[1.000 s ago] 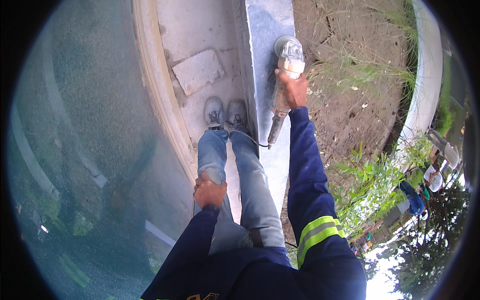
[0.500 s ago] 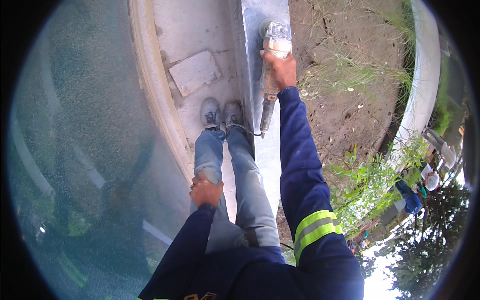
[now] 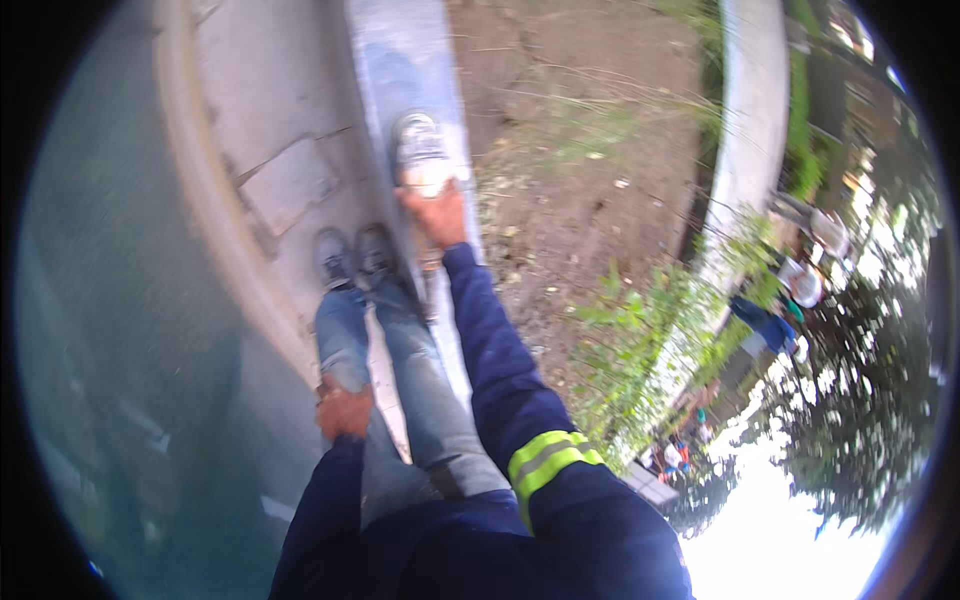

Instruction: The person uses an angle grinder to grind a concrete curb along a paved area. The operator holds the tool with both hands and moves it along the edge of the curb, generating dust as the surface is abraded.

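Observation:
My right hand (image 3: 437,212) is wrapped round the body of an angle grinder (image 3: 421,150), its pale, dusty head pointing away from me. The grinder rests on the smooth grey top of a low concrete wall (image 3: 400,35); its disc is hard to make out under the head. Part of the handle shows below my hand, beside the wall's inner edge. My left hand (image 3: 345,410) lies on my left leg near the knee, holding no tool. Its fingers are blurred but seem laid over the denim.
My shoes (image 3: 335,257) stand on a paved strip left of the wall, near a loose-looking slab (image 3: 290,185). A curved kerb (image 3: 215,230) borders a grey road surface. Right of the wall are soil (image 3: 590,210), grass and a leafy shrub (image 3: 630,340). Several people (image 3: 770,320) are farther right.
The whole view has swung, shifting the scene leftward and blurring it. My right hand has drawn the grinder closer to me along the wall top. My left hand stays on my leg.

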Action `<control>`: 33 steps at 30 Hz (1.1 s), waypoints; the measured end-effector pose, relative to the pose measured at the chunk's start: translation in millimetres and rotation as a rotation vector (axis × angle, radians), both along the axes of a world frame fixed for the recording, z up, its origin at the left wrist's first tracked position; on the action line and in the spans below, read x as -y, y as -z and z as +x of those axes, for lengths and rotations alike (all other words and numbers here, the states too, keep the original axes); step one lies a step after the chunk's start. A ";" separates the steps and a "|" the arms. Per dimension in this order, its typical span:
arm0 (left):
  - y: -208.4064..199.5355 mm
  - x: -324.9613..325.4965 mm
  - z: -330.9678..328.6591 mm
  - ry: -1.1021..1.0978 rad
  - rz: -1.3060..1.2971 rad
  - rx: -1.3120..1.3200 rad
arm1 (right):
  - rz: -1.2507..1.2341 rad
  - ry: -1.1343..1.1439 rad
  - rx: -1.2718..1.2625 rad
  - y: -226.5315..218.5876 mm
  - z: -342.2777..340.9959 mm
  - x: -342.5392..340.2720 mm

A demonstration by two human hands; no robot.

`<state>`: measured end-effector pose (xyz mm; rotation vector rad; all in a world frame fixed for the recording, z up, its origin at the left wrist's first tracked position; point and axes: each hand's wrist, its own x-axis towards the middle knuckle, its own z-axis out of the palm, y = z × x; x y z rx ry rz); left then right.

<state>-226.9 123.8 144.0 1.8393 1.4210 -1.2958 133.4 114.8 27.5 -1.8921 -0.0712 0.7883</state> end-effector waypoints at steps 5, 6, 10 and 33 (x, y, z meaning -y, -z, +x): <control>6.4 -10.7 2.0 0.123 -0.031 -0.004 | -0.352 0.001 0.020 0.5 24.4 -35.0; 8.5 -9.6 4.1 0.134 -0.064 -0.007 | -0.363 0.010 0.008 -4.3 32.8 -40.6; 16.9 -23.0 -9.0 0.179 -0.049 0.025 | -0.259 0.153 -0.005 -12.7 50.7 -42.9; 93.9 -38.9 168.5 -0.793 -0.461 0.808 | -0.260 0.340 -0.076 -14.2 -18.3 -39.3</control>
